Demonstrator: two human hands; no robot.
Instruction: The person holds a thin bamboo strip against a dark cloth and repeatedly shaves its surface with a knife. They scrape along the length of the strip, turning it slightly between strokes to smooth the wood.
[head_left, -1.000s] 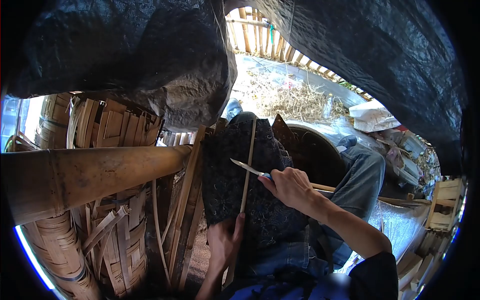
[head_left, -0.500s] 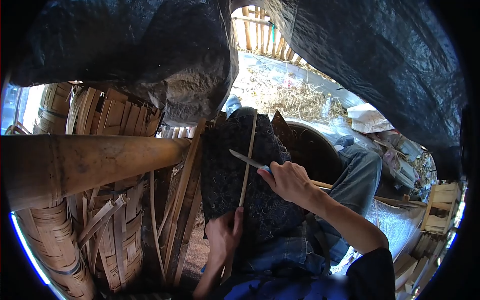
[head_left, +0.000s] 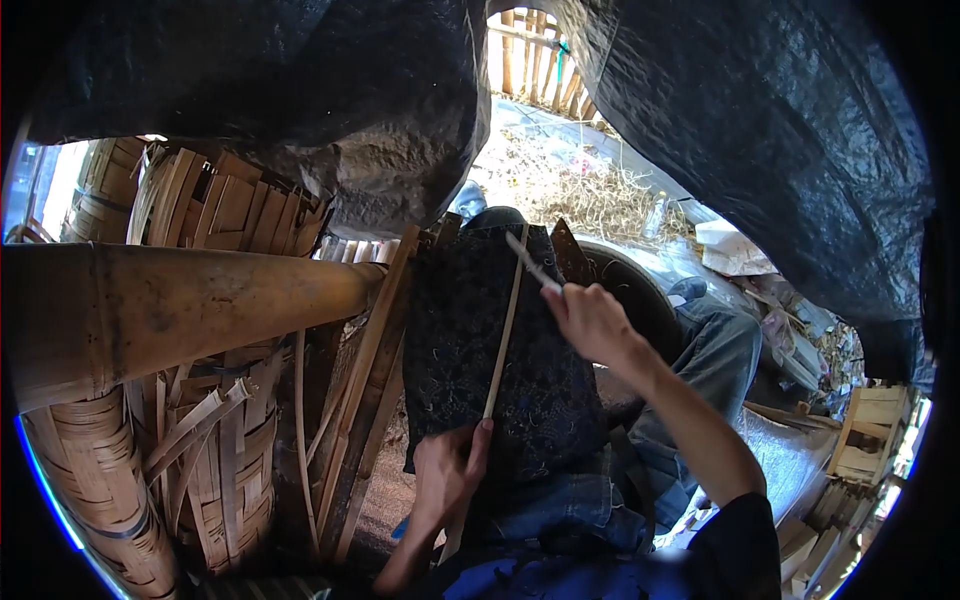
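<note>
A thin bamboo strip (head_left: 507, 335) lies lengthwise over a dark patterned cloth (head_left: 450, 330) on my lap. My left hand (head_left: 448, 470) is closed on the strip's near part, thumb along it. In my right hand (head_left: 598, 325) is a knife (head_left: 533, 264), held by its handle. Its blade points up and left, crossing over the strip near the far end. Whether the blade touches the strip I cannot tell.
A thick bamboo pole (head_left: 200, 310) juts in from the left above woven baskets (head_left: 100, 480). Upright bamboo slats (head_left: 365, 390) stand left of the cloth. Black sheeting (head_left: 760, 130) hangs overhead. A dark round container (head_left: 640, 305) is beyond my right hand.
My right hand has moved the knife up and away along the strip, toward its far end. My left hand keeps its grip on the near part.
</note>
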